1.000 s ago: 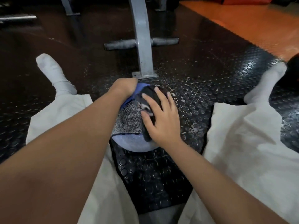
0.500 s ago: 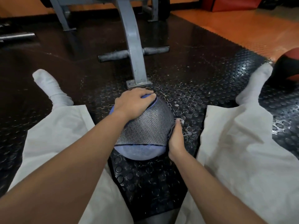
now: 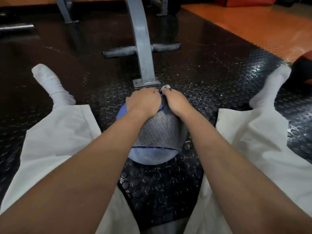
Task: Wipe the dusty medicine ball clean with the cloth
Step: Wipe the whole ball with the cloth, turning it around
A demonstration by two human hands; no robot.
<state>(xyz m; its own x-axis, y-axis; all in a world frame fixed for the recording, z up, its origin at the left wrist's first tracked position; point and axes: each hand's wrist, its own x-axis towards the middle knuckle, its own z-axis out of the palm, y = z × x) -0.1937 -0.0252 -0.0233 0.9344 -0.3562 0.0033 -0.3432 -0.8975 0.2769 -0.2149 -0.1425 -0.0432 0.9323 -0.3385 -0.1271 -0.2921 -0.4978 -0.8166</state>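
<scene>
A blue medicine ball with a grey patterned panel and a dusty lower face sits on the studded black floor mat between my spread legs. My left hand curls over the ball's far top and holds it. Right beside it, my right hand grips a dark cloth against the top of the ball. A pale tip of the cloth pokes out past my fingers. The two hands almost touch. The ball's far side is hidden behind them.
A grey bench leg with a foot plate and crossbar stands just beyond the ball. A red and black ball lies by my right foot. My left foot points outward. Orange flooring lies far right.
My right hand has come up from the ball's right side to its far top, next to my left hand, bringing the cloth with it. The left hand stayed on top.
</scene>
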